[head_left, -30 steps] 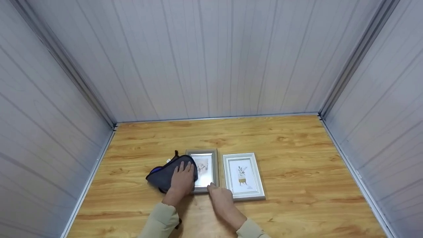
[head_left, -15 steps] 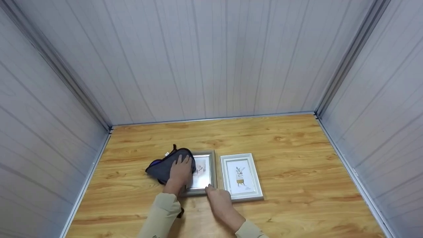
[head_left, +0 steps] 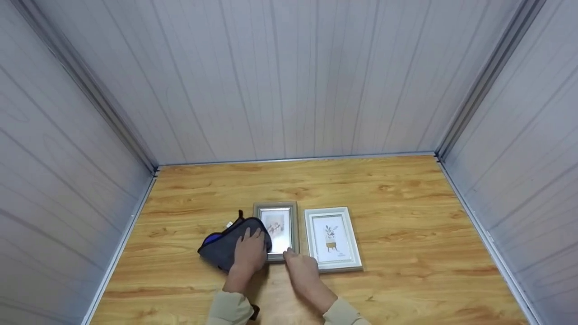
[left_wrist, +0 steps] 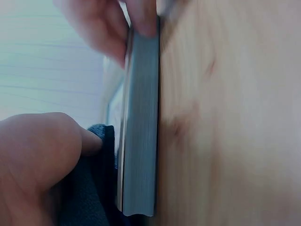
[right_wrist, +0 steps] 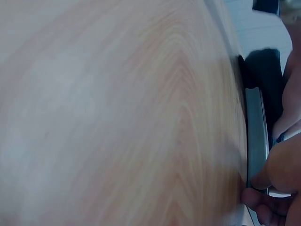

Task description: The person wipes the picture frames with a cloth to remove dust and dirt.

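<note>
A dark grey cloth with black edging [head_left: 221, 248] covers the left part of a grey-brown picture frame [head_left: 295, 225] lying face up. My left hand [head_left: 249, 253] rests on the cloth with its fingers extended over the glass. At the frame's lower right corner, my right hand [head_left: 307, 275] pinches the border. In the left wrist view the frame's side [left_wrist: 141, 117] stands between the left thumb over the cloth [left_wrist: 82, 193] and the right hand's fingertips. The right wrist view has the right hand [right_wrist: 282, 188] curled at the frame's edge [right_wrist: 255, 132].
A white picture frame [head_left: 356, 243] with a plant print lies just right of the grey-brown one. Both are on a wood-patterned surface [head_left: 415, 225], bounded by pale panels [head_left: 298, 90] at the back and sides.
My left hand and the cloth slid slightly away from me, then back toward me to a lower place on the frame. The right hand keeps its hold at the corner.
</note>
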{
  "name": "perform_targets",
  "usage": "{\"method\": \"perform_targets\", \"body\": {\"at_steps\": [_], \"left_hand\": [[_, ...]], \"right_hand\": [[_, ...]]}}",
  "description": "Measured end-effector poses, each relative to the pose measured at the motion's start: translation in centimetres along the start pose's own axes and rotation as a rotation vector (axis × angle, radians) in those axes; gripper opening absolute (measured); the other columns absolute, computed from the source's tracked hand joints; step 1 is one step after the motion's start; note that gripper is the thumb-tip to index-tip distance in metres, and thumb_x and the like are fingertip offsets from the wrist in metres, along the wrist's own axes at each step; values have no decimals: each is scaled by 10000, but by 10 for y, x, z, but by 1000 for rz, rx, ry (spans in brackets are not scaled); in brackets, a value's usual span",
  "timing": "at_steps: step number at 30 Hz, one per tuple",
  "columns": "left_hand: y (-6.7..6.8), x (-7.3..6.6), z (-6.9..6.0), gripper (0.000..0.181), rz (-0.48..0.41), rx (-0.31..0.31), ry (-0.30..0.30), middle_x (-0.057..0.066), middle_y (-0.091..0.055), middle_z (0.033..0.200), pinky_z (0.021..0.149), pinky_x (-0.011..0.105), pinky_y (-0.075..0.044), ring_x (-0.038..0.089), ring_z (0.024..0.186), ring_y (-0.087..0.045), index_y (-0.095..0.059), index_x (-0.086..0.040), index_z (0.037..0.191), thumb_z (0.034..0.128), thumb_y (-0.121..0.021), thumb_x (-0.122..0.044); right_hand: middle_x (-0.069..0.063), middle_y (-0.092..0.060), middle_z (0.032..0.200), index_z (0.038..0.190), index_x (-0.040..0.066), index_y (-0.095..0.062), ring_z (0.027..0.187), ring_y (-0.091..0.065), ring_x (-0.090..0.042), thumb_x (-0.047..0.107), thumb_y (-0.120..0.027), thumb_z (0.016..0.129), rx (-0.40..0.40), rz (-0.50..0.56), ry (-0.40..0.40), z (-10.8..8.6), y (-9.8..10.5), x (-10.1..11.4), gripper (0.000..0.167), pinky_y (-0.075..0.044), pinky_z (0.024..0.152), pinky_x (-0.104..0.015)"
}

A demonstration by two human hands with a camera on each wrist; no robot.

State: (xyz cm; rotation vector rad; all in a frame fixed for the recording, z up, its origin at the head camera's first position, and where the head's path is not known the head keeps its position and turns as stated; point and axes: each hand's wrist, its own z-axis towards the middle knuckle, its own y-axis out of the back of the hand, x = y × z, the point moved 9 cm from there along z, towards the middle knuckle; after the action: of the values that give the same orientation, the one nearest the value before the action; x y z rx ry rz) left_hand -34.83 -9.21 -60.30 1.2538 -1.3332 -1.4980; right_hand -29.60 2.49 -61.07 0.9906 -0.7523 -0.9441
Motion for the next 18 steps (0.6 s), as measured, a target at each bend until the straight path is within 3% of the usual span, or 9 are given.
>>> {"method": "perform_targets", "body": {"at_steps": [3, 7, 11, 18], "left_hand": [[5, -4, -14, 351, -40, -47, -2, 187, -590, 1294, 996, 556, -392, 438, 1266, -451, -636, 32, 1230, 945, -579, -164], [15, -5, -30, 195, -121, -123, 15, 203, -680, 1046, 857, 538, -490, 440, 1071, -580, -715, 11, 996, 917, -614, -135], [21, -5, -42, 167, -181, -142, 43, 175, -661, 815, 692, 523, -519, 401, 869, -615, -705, -17, 828, 912, -619, -133], [22, -7, -39, 207, -160, -132, 71, 188, -650, 784, 681, 526, -506, 396, 829, -591, -702, 3, 805, 914, -624, -155]], "right_hand": [[-41, -726, 1005, 905, 135, -666, 420, -521, -198, 87, -654, 844, -13, 6, 7, 0, 1, 0, 79, -367, 340, -310], [-6, -715, 893, 865, 138, -644, 414, -519, -196, 119, -651, 852, -55, -37, 20, 0, 3, 1, 23, -369, 333, -316], [15, -692, 859, 858, 141, -638, 412, -525, -193, 132, -650, 840, -73, -110, 32, -1, 2, 3, 24, -381, 332, -324], [-3, -676, 843, 888, 145, -656, 408, -510, -200, 115, -658, 849, -24, -93, 20, 0, -1, 2, 49, -379, 333, -326]]}}
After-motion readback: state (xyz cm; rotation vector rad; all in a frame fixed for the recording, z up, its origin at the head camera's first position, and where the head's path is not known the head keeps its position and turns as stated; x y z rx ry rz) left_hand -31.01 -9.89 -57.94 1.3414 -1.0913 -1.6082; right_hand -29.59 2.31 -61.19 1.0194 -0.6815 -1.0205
